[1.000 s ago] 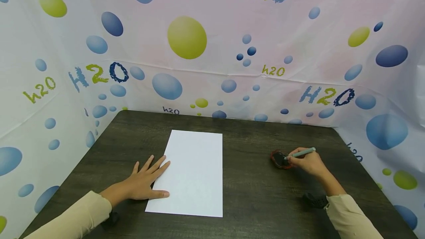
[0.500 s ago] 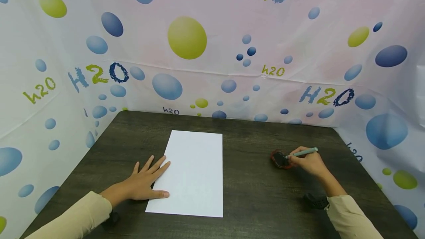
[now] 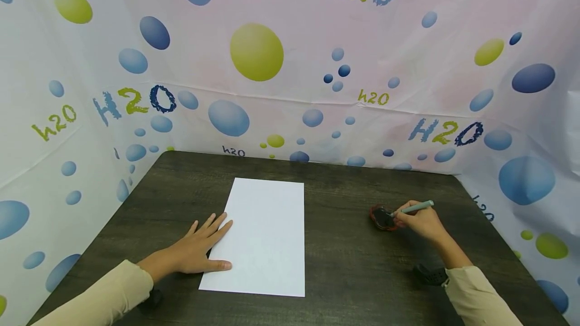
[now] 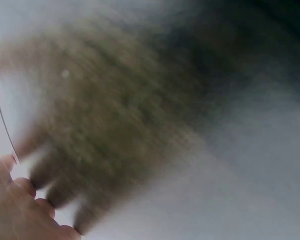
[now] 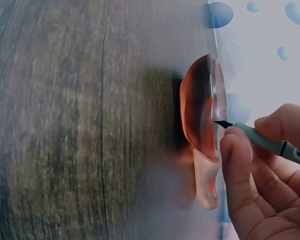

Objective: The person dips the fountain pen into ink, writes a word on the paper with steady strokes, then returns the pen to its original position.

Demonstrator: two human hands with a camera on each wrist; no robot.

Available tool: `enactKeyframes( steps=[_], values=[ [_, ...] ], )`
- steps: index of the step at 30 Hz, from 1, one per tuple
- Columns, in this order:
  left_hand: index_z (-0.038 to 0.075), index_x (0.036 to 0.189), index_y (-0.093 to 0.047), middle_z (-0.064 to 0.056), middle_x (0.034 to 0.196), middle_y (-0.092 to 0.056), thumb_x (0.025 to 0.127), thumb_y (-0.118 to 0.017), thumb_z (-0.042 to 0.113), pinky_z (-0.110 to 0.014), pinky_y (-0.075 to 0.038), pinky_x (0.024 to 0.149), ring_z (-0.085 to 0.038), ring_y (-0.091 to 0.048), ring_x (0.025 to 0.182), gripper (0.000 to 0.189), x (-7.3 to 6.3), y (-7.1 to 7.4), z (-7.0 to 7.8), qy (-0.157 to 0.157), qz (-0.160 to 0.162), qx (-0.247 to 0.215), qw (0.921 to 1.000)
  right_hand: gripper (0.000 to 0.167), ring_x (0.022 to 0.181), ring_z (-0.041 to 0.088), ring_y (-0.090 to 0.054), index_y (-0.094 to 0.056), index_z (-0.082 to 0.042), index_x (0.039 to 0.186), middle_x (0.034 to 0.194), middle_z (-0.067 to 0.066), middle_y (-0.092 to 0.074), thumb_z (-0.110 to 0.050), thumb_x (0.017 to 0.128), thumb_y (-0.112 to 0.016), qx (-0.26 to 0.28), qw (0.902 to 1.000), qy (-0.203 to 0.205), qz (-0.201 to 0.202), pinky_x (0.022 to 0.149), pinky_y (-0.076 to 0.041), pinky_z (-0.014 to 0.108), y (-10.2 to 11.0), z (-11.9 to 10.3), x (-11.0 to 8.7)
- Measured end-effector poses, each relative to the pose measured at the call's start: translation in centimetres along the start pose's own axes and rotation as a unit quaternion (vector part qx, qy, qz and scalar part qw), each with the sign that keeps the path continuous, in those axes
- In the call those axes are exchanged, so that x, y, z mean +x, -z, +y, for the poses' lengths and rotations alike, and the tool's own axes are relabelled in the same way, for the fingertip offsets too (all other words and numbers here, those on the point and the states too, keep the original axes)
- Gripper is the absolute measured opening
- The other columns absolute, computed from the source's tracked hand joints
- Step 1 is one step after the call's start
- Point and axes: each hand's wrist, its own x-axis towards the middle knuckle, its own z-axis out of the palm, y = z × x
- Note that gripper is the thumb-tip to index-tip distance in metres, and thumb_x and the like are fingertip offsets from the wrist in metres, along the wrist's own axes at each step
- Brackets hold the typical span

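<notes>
A blank white sheet of paper (image 3: 267, 238) lies on the dark table. My left hand (image 3: 195, 250) rests flat across its left edge with fingers straight; the left wrist view catches the fingers of this hand (image 4: 20, 205) at the lower left corner. Toward the right side, my right hand (image 3: 420, 221) pinches a pale green pen (image 3: 418, 207) between thumb and fingers. The pen's dark tip touches or hovers over a small clear reddish dish (image 3: 383, 217) with a dark middle. Seen from the right wrist, the dish (image 5: 197, 105) has a short handle-like end beside the fingertips.
The dark wood-grain table (image 3: 340, 245) reaches back to a white curtain (image 3: 312, 64) printed with blue and green bubbles and H2O lettering. A dark strap-like object (image 3: 429, 274) shows by the right wrist.
The pen's back end has shifted slightly to the right. On my left hand, the far fingers have drawn a little closer together. Paper and dish stay where they were.
</notes>
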Motion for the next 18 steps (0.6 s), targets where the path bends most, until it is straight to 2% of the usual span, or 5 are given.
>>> enactKeyframes(
  steps=[6, 12, 18],
  values=[
    [0.007, 0.152, -0.024, -0.019, 0.159, -0.011, 0.081, -0.061, 0.066, -0.075, -0.004, 0.103, -0.048, -0.009, 0.143, 0.100, 0.1, -0.1, -0.1, -0.001, 0.003, 0.006, 1.0000, 0.020, 0.076, 0.013, -0.068, -0.061, 0.006, 0.098, 0.093, 0.015, -0.070, -0.014, 0.094, -0.060, 0.006, 0.9997, -0.025, 0.007, 0.072, -0.057, 0.036, 0.0, -0.5, -0.1],
    [0.007, 0.153, -0.024, -0.019, 0.159, -0.011, 0.081, -0.061, 0.067, -0.074, -0.005, 0.104, -0.048, -0.009, 0.143, 0.100, 0.1, 0.0, -0.1, 0.002, 0.002, 0.011, 0.9999, 0.024, 0.078, 0.007, -0.069, -0.055, 0.009, 0.102, 0.095, 0.014, -0.070, -0.014, 0.096, -0.058, 0.106, 0.9939, -0.024, 0.017, 0.074, -0.058, 0.029, -1.2, -2.0, 0.4],
    [0.007, 0.153, -0.024, -0.018, 0.159, -0.011, 0.080, -0.061, 0.068, -0.074, -0.005, 0.104, -0.048, -0.009, 0.143, 0.101, 0.0, 0.1, 0.0, 0.007, 0.002, 0.013, 0.9999, 0.021, 0.077, 0.009, -0.070, -0.055, 0.012, 0.103, 0.089, 0.007, -0.071, -0.007, 0.095, -0.059, 0.186, 0.9825, -0.006, 0.011, 0.074, -0.058, 0.029, -4.1, -4.6, 1.5]
  ],
)
